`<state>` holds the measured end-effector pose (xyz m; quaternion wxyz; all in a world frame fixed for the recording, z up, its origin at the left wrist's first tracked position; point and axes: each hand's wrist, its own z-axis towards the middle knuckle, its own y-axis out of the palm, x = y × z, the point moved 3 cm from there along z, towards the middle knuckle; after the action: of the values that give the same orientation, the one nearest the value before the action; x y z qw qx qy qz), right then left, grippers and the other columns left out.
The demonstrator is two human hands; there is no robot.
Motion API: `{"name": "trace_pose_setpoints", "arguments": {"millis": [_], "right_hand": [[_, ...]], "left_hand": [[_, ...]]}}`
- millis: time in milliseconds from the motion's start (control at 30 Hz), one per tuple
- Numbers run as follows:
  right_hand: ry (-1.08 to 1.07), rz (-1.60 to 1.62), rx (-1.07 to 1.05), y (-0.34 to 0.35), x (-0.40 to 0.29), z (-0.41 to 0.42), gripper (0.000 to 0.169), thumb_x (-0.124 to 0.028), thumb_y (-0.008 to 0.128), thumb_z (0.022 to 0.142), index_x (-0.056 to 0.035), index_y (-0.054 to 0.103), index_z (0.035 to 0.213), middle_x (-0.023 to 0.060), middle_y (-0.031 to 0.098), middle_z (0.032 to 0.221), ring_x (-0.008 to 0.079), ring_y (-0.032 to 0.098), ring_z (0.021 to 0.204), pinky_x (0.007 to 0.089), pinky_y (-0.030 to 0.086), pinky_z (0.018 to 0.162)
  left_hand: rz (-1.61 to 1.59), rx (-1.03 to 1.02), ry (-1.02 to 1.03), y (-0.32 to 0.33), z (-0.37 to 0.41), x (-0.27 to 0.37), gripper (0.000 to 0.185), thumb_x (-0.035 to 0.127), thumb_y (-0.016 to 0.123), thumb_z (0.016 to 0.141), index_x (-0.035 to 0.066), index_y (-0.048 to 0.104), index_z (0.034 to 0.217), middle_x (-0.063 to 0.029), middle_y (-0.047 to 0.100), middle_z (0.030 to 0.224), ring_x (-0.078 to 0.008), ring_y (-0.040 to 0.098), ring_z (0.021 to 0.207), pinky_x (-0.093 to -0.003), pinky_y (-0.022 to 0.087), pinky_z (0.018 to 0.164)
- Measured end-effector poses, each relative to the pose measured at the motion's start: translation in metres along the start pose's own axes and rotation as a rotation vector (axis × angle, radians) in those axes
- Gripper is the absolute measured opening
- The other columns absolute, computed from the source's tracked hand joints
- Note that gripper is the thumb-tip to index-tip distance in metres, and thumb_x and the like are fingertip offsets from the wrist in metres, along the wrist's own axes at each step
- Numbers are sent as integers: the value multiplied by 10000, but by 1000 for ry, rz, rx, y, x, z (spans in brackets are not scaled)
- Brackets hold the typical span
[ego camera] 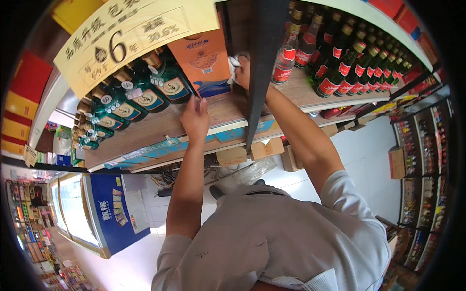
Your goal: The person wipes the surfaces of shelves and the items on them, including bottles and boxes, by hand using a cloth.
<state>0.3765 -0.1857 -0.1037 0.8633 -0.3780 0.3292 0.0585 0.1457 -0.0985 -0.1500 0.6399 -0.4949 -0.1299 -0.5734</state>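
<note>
In the head view my right hand (243,72) reaches behind a dark upright shelf post (263,69) and grips a crumpled white cloth (233,68). The cloth is against the right side of an orange and blue carton (205,65) standing on the wooden shelf (222,109). At the carton's lower left corner are the fingertips of my left hand (195,118), beside a green glass bottle (174,87). Whether these fingers pinch the corner or only touch it is hard to see. More green bottles with pale labels (125,109) stand in rows to the left.
Right of the post stand green bottles with red labels (344,74) and a clear bottle (285,60). A yellow price sign (138,40) hangs across the upper left. Below are blue boxes (229,134), cardboard cartons (267,148), loose cables (164,180) and clear plastic wrap (256,171).
</note>
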Motion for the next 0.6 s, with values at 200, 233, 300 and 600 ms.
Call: {"name": "trace_pose_setpoints", "arguments": {"millis": [200,233,300,600], "right_hand": [[-249,-420,160,16,10,24,230,-106,618,872,-24,691,1074,254,676,1054,428,657,1001,480,528,869],[-288,-410,148,21,16,26,238,-105,623,870,-25,691,1084,252,674,1072,426,654,1016,478,527,879],[-358,-376,121,28,33,15,255,-105,632,867,-27,690,1103,249,671,1108,423,647,1047,475,526,898],[-316,-211,-500,-22,10,-49,385,-183,698,882,-119,689,1261,159,643,1343,379,614,1217,395,495,1057]], "left_hand": [[32,-82,109,-9,-37,3,468,231,726,950,-35,633,1323,-268,703,1181,-372,743,965,-429,588,833],[101,-72,196,-13,-38,9,478,231,725,950,-51,628,1324,-273,688,1239,-373,739,980,-429,592,844],[152,-126,238,-13,-42,9,499,235,722,949,-84,617,1319,-280,615,1375,-392,715,1060,-430,590,890],[238,-220,284,-16,-51,12,443,254,716,944,-68,670,1244,-217,626,1390,-390,669,1170,-424,559,975]]}}
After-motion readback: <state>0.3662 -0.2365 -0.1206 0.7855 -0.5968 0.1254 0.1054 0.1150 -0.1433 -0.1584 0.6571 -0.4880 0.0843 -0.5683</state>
